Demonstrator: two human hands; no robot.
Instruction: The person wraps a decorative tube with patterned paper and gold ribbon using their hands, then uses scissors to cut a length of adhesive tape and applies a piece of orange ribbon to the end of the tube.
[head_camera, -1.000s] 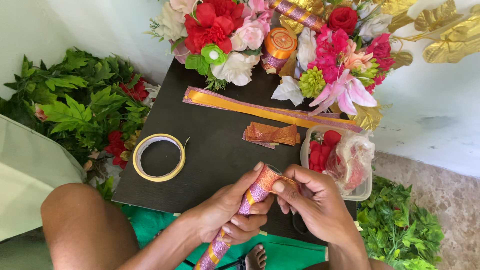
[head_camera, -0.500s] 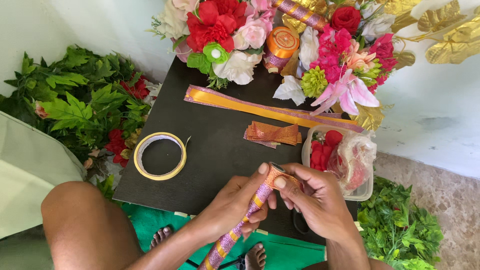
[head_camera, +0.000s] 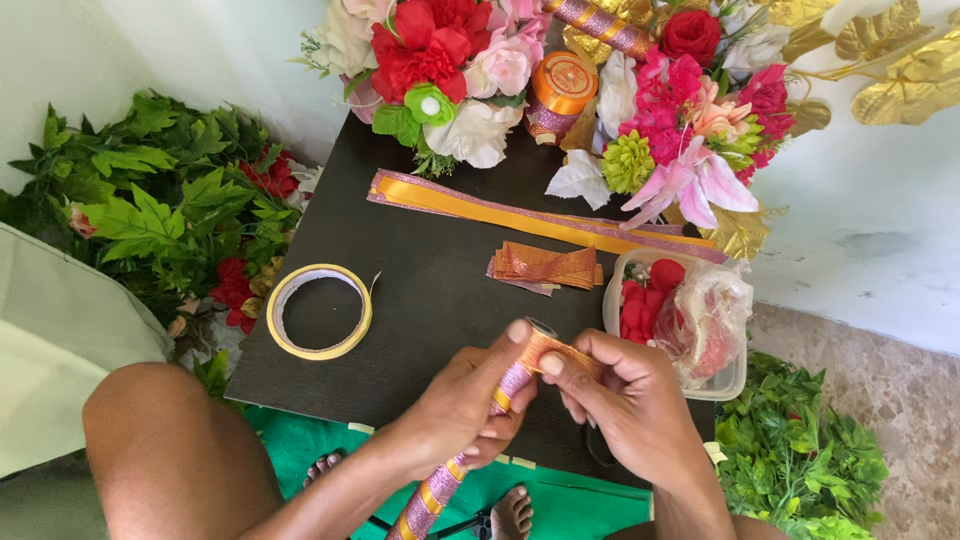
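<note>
We wrap ribbon around a stick over the dark table (head_camera: 420, 300).
Our left hand (head_camera: 455, 410) clamps the wrapped stick (head_camera: 470, 440), stiff and light, running toward seven o'clock; our right hand (head_camera: 625, 400) pinches the thin, slippery orange ribbon (head_camera: 555, 350) at its top end, best held taut near the tip.
</note>
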